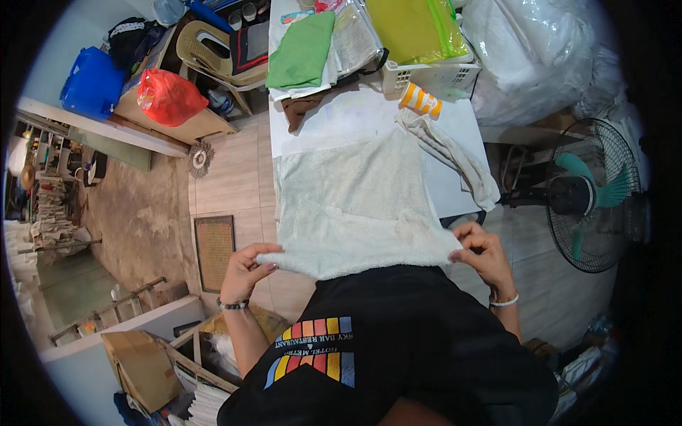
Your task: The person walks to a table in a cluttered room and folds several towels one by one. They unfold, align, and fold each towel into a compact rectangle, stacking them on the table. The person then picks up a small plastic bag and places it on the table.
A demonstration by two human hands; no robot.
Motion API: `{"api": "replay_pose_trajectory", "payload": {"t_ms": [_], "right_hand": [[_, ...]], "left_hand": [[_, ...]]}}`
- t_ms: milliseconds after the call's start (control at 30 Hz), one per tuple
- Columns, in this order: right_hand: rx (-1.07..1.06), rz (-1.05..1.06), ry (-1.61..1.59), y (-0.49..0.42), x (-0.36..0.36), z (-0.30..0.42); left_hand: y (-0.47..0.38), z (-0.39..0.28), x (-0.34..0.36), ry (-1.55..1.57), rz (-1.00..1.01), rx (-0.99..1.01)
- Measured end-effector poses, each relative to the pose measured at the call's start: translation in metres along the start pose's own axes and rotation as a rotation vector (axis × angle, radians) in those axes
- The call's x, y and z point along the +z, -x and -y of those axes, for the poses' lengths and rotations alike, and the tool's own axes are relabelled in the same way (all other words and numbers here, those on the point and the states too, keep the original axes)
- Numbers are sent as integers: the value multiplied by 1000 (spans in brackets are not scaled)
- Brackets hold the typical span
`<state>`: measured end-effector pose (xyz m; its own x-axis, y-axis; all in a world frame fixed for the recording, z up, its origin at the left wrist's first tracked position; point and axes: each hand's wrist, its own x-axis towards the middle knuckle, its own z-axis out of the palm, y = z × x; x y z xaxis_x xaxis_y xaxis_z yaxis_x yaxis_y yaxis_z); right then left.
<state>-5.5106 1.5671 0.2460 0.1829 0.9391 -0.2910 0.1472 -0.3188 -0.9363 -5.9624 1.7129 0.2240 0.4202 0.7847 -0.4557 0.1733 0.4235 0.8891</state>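
Observation:
A pale off-white terry towel (357,186) lies over the near end of a white table (341,114), its near edge raised and stretched between my hands. At the left corner, my left hand (248,271) pinches the cloth between thumb and fingers. My right hand (479,253) grips the opposite corner the same way. Part of the near side is turned, with a fold line across the towel. Faint brownish marks show near its right side. To the right, a crumpled greyish cloth (458,160) hangs partly over the table's edge.
An orange-striped paper cup (421,100) lies tipped beside a white plastic basket (431,77). Folded green cloth (302,50) is stacked at the far left of the table. A black fan (591,194) with teal blades stands close on the right, near big plastic-wrapped bundles (533,58).

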Motion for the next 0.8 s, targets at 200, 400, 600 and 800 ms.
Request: {"api": "replay_pose_trajectory", "payload": {"t_ms": [200,400,600,800], "right_hand": [[-304,-179,-147,-88,3,-14],[-170,-270,272,-217,31,-57],[-89,-422,669,-175,53,-102],[62,-378,647,-154,41,-81]], "left_hand": [[-97,-18,-13,-60,-42,289],[-232,-8,-9,-935,-340,182],[-209,53,42,-1281,-273,38],[-165,45,19,-1359,139,364]]}}
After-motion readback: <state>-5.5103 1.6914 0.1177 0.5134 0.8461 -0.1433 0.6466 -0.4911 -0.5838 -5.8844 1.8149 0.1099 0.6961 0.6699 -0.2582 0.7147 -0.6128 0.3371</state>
